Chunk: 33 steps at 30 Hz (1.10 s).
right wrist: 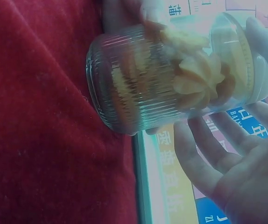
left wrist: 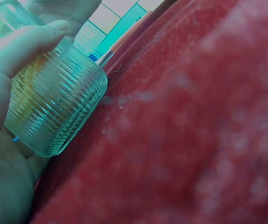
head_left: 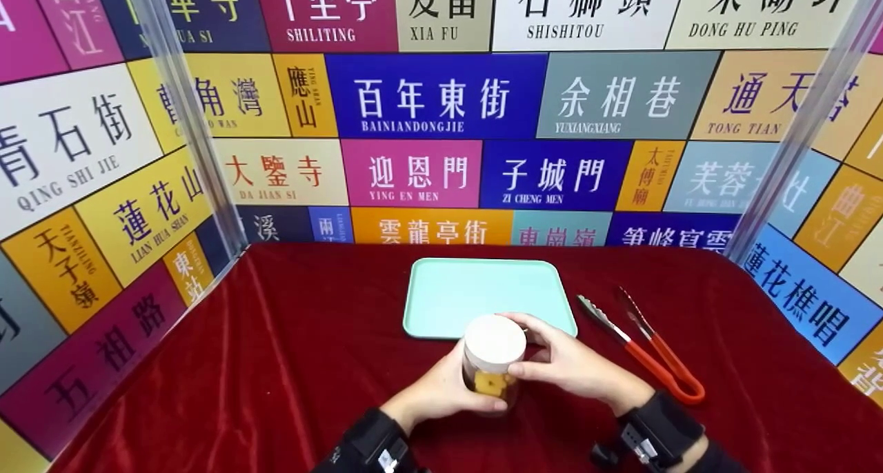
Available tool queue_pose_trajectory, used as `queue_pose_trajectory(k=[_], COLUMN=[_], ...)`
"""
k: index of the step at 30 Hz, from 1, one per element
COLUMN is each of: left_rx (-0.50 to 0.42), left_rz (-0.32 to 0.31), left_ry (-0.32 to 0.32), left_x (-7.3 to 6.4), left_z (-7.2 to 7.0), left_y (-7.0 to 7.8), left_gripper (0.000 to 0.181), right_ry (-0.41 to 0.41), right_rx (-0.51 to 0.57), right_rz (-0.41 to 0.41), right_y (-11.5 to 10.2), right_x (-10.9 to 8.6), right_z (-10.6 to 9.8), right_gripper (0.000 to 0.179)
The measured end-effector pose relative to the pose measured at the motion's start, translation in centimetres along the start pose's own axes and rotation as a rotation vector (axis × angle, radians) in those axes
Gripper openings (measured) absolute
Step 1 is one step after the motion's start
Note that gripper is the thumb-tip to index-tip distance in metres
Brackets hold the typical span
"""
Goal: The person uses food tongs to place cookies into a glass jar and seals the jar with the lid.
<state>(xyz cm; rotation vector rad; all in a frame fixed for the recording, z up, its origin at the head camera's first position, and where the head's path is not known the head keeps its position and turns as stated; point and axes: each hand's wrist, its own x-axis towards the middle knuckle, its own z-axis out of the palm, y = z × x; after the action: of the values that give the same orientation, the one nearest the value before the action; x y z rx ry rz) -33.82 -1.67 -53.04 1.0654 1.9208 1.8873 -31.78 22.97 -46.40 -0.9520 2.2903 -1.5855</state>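
Note:
A ribbed glass jar (right wrist: 138, 88) with a white lid (head_left: 494, 340) stands on or just over the red cloth; star-shaped piped cookies (right wrist: 201, 77) show through its side. My left hand (head_left: 441, 390) grips the jar's body, its thumb (left wrist: 29, 44) lying across the glass. From the other side my right hand (head_left: 576, 363) holds the jar's top at the lid, thumb in front and fingers behind. Seen from the right wrist, those fingers (right wrist: 236, 158) are bent beside the lid and upper glass. The fingertips behind the jar are partly hidden.
Behind the jar lies a mint-green tray (head_left: 483, 287). Metal tongs with red handles (head_left: 666, 366) rest to the right, their arms spread apart. Dark red cloth (head_left: 276, 363) covers the table, and panels with printed signs (head_left: 434, 94) stand around its back and sides.

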Motion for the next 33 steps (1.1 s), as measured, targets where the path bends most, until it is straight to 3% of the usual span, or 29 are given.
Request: queue_pose_trajectory(k=[8,19,28,33], left_rx=[-0.002,0.021,0.037,0.045], left_rz=[0.0,-0.005,-0.005,-0.009], left_ry=[-0.004,0.0,0.002,0.005], left_x=[0.0,-0.1,-0.1,-0.2], left_z=[-0.1,-0.1,-0.1,-0.1], left_y=[0.0,0.0,0.1,0.2], left_gripper=[0.102,0.102,0.103,0.103], right_ry=[0.032,0.221,0.209,0.15], right_rx=[-0.054,-0.161,-0.157,-0.121], right_rz=[0.016,0.073,0.071,0.06], right_y=[-0.3,-1.0,-0.9,-0.7], right_x=[0.1,0.3,0.3,0.1], right_z=[0.2,1.7,1.6,1.2], right_gripper=[0.071,0.077,0.077,0.082])
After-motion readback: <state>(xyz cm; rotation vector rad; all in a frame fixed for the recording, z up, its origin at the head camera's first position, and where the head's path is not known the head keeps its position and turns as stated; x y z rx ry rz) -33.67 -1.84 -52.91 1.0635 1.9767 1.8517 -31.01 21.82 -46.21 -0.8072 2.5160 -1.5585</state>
